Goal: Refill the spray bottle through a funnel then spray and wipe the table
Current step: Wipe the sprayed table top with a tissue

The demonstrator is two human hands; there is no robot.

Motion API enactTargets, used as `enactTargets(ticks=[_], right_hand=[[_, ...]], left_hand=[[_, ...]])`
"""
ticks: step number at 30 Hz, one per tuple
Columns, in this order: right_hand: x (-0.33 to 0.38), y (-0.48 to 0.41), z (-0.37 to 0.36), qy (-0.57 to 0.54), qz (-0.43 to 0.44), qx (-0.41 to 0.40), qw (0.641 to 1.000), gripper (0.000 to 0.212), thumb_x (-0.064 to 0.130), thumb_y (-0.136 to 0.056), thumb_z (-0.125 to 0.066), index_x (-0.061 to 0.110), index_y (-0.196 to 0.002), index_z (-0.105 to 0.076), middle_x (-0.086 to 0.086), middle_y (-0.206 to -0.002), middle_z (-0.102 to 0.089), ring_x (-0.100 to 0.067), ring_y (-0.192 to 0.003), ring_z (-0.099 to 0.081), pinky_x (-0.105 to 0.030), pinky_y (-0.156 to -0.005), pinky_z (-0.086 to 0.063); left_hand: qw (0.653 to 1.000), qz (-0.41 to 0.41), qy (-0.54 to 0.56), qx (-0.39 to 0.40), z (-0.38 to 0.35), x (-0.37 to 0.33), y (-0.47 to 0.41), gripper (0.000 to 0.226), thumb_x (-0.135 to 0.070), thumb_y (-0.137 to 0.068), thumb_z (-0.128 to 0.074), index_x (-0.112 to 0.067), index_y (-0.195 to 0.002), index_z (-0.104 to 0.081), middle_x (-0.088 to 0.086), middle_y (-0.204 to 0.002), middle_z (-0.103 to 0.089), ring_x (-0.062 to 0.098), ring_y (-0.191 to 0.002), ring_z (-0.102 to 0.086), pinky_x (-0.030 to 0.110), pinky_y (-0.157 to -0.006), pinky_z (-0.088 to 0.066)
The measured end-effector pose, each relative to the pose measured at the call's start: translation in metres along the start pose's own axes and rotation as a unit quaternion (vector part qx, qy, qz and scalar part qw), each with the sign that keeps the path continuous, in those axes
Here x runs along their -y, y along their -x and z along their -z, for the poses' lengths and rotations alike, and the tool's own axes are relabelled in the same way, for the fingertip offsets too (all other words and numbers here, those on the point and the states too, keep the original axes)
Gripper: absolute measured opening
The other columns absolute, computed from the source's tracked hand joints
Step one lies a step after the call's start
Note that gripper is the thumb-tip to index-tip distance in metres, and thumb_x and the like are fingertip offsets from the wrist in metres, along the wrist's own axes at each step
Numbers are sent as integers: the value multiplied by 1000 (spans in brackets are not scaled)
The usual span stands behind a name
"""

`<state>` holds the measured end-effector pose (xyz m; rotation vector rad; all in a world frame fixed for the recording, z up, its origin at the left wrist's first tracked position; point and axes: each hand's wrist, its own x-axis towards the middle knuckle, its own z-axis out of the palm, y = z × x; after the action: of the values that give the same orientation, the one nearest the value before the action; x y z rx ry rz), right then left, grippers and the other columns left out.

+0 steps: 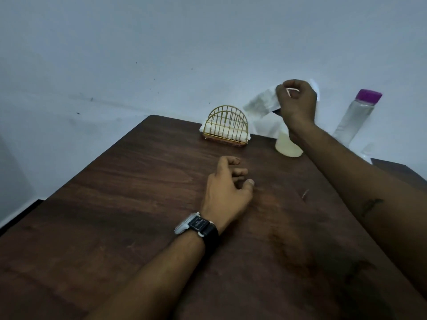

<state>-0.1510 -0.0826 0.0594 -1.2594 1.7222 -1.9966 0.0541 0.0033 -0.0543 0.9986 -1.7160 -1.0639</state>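
Left hand [227, 185], watch [198, 225] on its wrist, rests on the tabletop [138, 204] with fingers loosely curled, holding nothing. Right hand [297, 100] is raised at the far edge, fingers curled round a pale thing [261, 103] too blurred to identify. A cream piece [288, 147], perhaps the funnel, sits below that wrist, with a purple-capped bottle [355, 116] near on the right. This looks like the refill step. Next comes steady pouring over the opening, likely with the idle hand bracing.
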Motion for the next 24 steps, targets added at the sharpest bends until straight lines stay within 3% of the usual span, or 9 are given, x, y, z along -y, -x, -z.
enactTargets(ticks=[2, 6, 9, 11, 14, 16, 20, 24], right_hand=[[26, 20, 23, -19, 7, 10, 1000, 22, 22, -94, -72, 15, -113, -65, -6, -102, -73, -10, -86, -73, -35, -67, -65], [68, 74, 78, 34, -16, 55, 998, 28, 21, -89, -80, 13, -113, -69, -13, -103, -75, -19, -87, -77, -34, -61, -63], [87, 113, 109, 71, -80, 86, 991, 28, 20, -84, -85, 10, -105, -71, -17, -99, -77, -24, -81, -79, -37, -62, -64], [98, 135, 122, 83, -113, 100, 985, 27, 19, -82, -87, 9, -102, -71, -21, -99, -76, -28, -80, -78, -44, -68, -65], [115, 161, 130, 83, -144, 85, 982, 30, 16, -83, -85, 4, -107, -71, -23, -100, -73, -21, -56, -73, -40, -62, -65], [129, 182, 137, 37, -162, 79, 983, 33, 12, -87, -82, -1, -114, -68, -21, -98, -70, -12, -47, -67, -33, -56, -64], [147, 217, 150, -116, -203, 102, 967, 35, 13, -91, -76, -2, -121, -64, -24, -107, -74, -21, -74, -75, -33, -70, -65], [154, 245, 165, -217, -225, 150, 938, 23, 9, -102, -60, 2, -124, -58, -21, -119, -72, -25, -97, -75, -33, -85, -62]], left_hand=[[1000, 2, 4, -2, 1, 0, 0, 44, -20, -93, -77, -29, -125, -47, -8, -120, -74, 1, -105, -69, 25, -99, -56], [998, -27, 49, -34, 2, -14, 11, 45, -22, -91, -82, -26, -125, -52, -9, -121, -73, 3, -110, -71, 35, -100, -60], [988, -58, 129, -58, 2, -42, 25, 46, -24, -87, -85, -23, -124, -58, -7, -123, -74, 2, -111, -73, 32, -100, -61], [982, -71, 175, -23, -2, -66, 41, 50, -28, -83, -89, -24, -122, -59, -6, -125, -74, 3, -113, -73, 29, -100, -60], [986, -105, 132, 13, -12, -93, 69, 66, -35, -71, -97, -25, -124, -61, -12, -125, -73, -1, -114, -70, 23, -96, -59], [984, -118, 135, 4, -21, -104, 89, 69, -27, -70, -99, -24, -126, -58, -9, -123, -76, 1, -111, -73, 26, -95, -61], [972, -103, 210, -2, -28, -113, 113, 63, -12, -88, -84, -32, -132, -43, -2, -118, -80, 14, -105, -78, 40, -96, -62], [945, -20, 324, 47, -19, -126, 125, 64, 0, -100, -65, -21, -149, -30, 3, -105, -82, 15, -88, -79, 39, -79, -65]])
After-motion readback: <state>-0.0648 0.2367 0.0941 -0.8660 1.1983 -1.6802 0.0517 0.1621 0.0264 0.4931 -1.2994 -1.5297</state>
